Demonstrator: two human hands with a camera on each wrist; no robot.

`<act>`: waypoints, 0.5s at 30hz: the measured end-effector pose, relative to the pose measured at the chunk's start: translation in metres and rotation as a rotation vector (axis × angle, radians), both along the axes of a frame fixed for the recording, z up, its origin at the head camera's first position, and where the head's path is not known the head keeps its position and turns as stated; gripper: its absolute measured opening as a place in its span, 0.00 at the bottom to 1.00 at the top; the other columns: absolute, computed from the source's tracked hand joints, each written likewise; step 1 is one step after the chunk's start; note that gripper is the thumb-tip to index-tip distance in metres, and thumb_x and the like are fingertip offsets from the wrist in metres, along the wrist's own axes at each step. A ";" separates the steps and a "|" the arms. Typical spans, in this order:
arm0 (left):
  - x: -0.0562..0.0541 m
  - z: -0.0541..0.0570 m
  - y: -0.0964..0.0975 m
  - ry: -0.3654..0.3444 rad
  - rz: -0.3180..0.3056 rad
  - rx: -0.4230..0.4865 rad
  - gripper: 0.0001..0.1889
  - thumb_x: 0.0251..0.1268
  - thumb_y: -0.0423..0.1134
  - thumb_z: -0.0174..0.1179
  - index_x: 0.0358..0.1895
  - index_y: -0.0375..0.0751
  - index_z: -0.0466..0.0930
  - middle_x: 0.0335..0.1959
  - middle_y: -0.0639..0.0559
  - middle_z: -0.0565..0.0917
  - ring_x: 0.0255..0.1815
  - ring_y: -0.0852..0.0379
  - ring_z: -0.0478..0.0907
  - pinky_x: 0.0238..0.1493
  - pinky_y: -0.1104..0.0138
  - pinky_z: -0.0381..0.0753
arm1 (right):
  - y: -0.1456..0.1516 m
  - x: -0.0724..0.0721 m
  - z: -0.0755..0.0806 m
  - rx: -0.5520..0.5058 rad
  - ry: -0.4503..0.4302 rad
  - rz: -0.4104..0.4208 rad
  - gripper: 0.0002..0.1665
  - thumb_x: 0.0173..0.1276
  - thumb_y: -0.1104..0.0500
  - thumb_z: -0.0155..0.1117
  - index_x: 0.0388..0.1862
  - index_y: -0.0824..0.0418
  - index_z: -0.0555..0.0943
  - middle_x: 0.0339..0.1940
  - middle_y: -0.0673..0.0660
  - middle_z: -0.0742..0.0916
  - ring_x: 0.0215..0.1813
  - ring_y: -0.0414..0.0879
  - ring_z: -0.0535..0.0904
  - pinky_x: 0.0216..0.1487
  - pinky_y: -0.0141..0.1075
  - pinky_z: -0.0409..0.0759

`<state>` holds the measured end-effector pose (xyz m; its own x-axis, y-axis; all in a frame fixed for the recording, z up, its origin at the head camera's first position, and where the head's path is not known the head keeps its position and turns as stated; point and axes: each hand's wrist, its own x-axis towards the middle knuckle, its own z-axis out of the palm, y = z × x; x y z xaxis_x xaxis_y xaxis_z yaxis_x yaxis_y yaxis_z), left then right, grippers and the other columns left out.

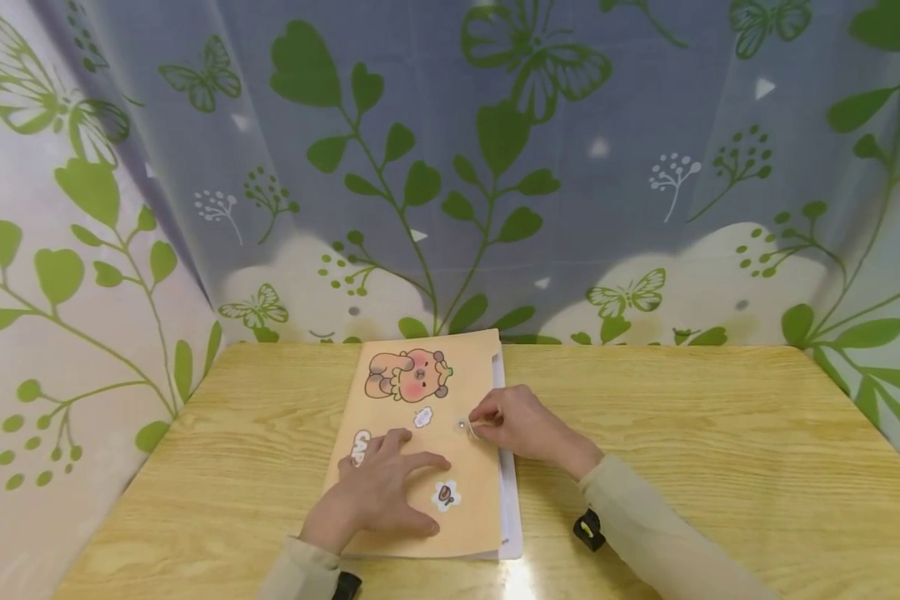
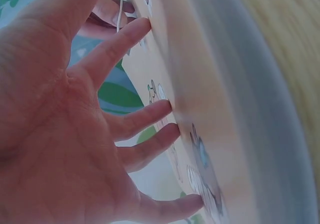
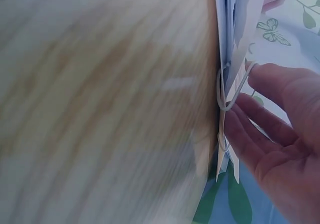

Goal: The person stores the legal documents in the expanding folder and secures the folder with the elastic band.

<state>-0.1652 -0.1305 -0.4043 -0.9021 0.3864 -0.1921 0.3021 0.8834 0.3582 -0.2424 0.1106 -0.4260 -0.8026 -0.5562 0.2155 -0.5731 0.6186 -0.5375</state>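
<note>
An orange-tan document folder (image 1: 476,529) lies on the table, its cover printed with a cartoon animal (image 1: 408,375) and small stickers or prints. My left hand (image 1: 382,492) is spread over the lower left of the cover, fingertips resting on it. At the folder's right side, my right hand (image 1: 521,421) pinches a thin white string (image 3: 243,87) between thumb and fingers. Close to those fingertips is a small round button (image 1: 462,425) on the cover. In the right wrist view the string loops around the folder's edge. The left wrist view shows the string (image 2: 120,9) running up from the right hand.
White sheets or a pale back cover (image 1: 510,508) stick out along the folder's right edge. The wooden table (image 1: 682,417) extends to both sides. Behind it hangs a curtain (image 1: 585,208) with green leaves and butterflies. A black strap piece (image 1: 588,531) sits by the right sleeve.
</note>
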 end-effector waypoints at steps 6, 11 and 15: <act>0.000 -0.001 -0.001 -0.001 -0.017 0.008 0.39 0.39 0.59 0.80 0.63 0.72 0.79 0.75 0.42 0.65 0.72 0.36 0.64 0.54 0.22 0.67 | -0.006 -0.003 -0.001 0.034 0.013 -0.003 0.09 0.64 0.65 0.70 0.43 0.64 0.91 0.34 0.54 0.91 0.30 0.35 0.74 0.32 0.24 0.73; -0.001 -0.002 -0.001 -0.011 -0.017 0.011 0.39 0.41 0.59 0.79 0.64 0.71 0.79 0.77 0.42 0.63 0.73 0.34 0.63 0.56 0.21 0.65 | -0.011 -0.009 -0.002 0.068 0.021 0.018 0.07 0.65 0.64 0.69 0.39 0.61 0.92 0.19 0.47 0.79 0.23 0.34 0.66 0.27 0.25 0.66; -0.001 -0.001 -0.001 -0.017 -0.015 0.010 0.39 0.41 0.59 0.79 0.65 0.71 0.79 0.78 0.42 0.62 0.75 0.33 0.62 0.57 0.19 0.62 | -0.015 -0.012 -0.002 0.092 0.054 0.045 0.05 0.63 0.65 0.70 0.35 0.60 0.92 0.19 0.49 0.78 0.25 0.35 0.66 0.28 0.26 0.66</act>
<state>-0.1662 -0.1314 -0.4054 -0.8930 0.4015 -0.2034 0.3089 0.8754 0.3719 -0.2540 0.0955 -0.4282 -0.7649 -0.6108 0.2046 -0.6281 0.6368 -0.4471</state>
